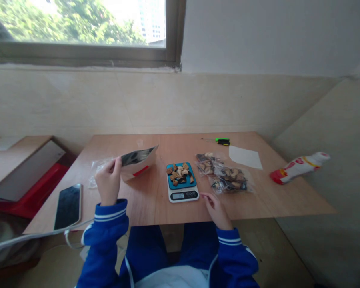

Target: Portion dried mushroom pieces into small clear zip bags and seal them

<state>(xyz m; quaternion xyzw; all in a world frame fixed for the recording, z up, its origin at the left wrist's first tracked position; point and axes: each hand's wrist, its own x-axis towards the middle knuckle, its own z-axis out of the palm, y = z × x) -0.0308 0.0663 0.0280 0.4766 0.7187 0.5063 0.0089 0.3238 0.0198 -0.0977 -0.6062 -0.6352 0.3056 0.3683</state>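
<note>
A white kitchen scale (184, 195) with a blue top stands mid-table, its small display lit. Dried brown slices (180, 173) are spread over the blue top. Left of the scale, my left hand (109, 182) pinches the edge of a paper pouch (139, 166), whose mouth gapes and shows a dark silvery lining. My right hand (215, 208) rests on the table by the scale's front right corner, index finger stretched towards it and nothing visible in the grasp. Whether that fingertip touches the scale I cannot tell. Clear plastic bags (231, 179) of similar dried slices lie to the right.
A phone (68, 207) lies at the left, with a white cable (39, 237) crossing the table's front corner. Clear plastic wrap (97, 170) is behind my left hand. Farther back are screwdrivers (222, 141) and white paper (245, 157). A red-white bottle (298, 169) is at the right.
</note>
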